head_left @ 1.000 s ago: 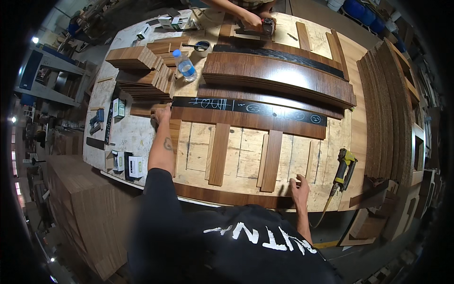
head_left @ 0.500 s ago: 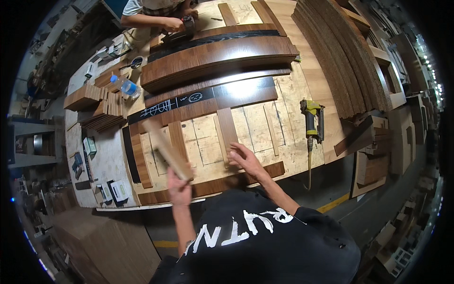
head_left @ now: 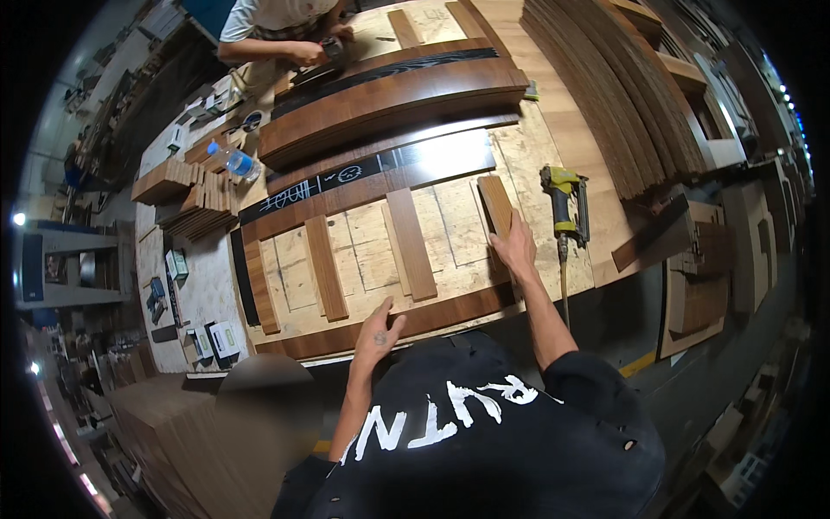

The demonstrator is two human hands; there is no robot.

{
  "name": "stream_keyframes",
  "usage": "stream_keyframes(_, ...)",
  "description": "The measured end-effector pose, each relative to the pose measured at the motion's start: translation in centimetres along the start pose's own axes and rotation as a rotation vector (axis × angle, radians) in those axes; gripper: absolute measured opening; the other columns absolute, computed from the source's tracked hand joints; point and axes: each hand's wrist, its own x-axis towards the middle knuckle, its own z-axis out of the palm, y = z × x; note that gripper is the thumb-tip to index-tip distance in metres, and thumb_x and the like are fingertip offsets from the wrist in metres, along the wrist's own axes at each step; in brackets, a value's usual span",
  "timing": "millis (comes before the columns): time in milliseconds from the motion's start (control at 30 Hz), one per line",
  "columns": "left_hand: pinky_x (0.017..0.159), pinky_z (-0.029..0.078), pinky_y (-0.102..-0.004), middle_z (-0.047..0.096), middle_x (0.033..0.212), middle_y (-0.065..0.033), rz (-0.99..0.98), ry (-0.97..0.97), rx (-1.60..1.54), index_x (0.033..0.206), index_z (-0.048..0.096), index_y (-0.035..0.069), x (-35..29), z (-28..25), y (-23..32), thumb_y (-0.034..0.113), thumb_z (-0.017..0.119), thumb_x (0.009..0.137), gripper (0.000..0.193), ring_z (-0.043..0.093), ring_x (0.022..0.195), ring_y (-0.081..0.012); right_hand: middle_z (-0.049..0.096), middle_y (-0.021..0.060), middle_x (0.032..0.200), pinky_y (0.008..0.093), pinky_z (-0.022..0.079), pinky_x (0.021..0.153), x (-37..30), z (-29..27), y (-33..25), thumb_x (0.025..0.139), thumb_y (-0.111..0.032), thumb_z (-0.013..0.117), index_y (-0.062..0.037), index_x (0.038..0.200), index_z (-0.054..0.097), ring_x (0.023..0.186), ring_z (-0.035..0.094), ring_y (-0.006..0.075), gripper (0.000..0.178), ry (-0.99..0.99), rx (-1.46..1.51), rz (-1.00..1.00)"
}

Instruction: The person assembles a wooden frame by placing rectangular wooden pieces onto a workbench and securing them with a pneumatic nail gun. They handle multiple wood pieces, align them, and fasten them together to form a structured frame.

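My right hand point(head_left: 516, 249) grips the near end of a short brown wooden slat point(head_left: 495, 203) at the right of a ladder-like layout of boards. A thin pale strip lies along that slat's left side. My left hand point(head_left: 379, 333) is open and empty, fingers apart, over the long brown near board point(head_left: 454, 313). Between the hands a middle slat point(head_left: 411, 246) lies crosswise, and another slat point(head_left: 325, 268) lies further left. Across their far ends runs a brown board with a black band point(head_left: 363, 176) bearing white marks and glare.
A green-and-black nail gun point(head_left: 564, 206) with a hose lies right of the slats. Stacked long boards point(head_left: 389, 104) stand beyond. At left are a water bottle point(head_left: 235, 162) and small wood pieces point(head_left: 203, 203). Across the table another person's hand point(head_left: 307, 54) holds a dark tool.
The slat that was tilted in my left hand now lies at the layout's right under my right hand. My left hand has emptied and moved right; my right hand moved right and away from me.
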Motion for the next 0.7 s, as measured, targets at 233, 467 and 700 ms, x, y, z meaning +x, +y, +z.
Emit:
stream_keyframes(233, 0.109, 0.044, -0.0433, 0.059, 0.137, -0.0315, -0.046, -0.011, 0.067, 0.145, 0.049, -0.006, -0.4, -1.6, -0.6, 0.036, 0.065, 0.097, 0.066, 0.056, 0.130, -0.0440, 0.057, 0.0279, 0.123, 0.0547, 0.048, 0.096, 1.3, 1.8, 1.9, 0.082, -0.030, 0.076, -0.0003, 0.141, 0.049, 0.115, 0.055, 0.0454, 0.071, 0.040, -0.119, -0.058)
stream_keyframes(467, 0.100, 0.050, -0.0397, 0.065, 0.129, -0.0258, -0.133, 0.107, 0.029, 0.145, 0.050, -0.003, -1.7, -1.4, -2.0, 0.032, 0.068, 0.097, 0.063, 0.064, 0.117, -0.0369, 0.058, 0.0266, 0.120, 0.0534, 0.048, 0.097, 1.2, -0.3, 0.8, 0.083, -0.025, 0.076, 0.0000, 0.136, 0.055, 0.115, 0.055, 0.0446, 0.062, 0.014, -0.088, 0.067)
stream_keyframes(700, 0.093, 0.053, -0.0397, 0.070, 0.116, -0.0248, -0.185, 0.185, 0.002, 0.142, 0.054, -0.002, -3.0, -0.2, -4.2, 0.033, 0.069, 0.095, 0.061, 0.070, 0.104, -0.0355, 0.060, 0.0253, 0.116, 0.0536, 0.049, 0.095, 1.6, 1.0, 1.2, 0.082, -0.028, 0.075, -0.0021, 0.136, 0.056, 0.111, 0.057, 0.0445, 0.063, 0.029, -0.073, -0.079)
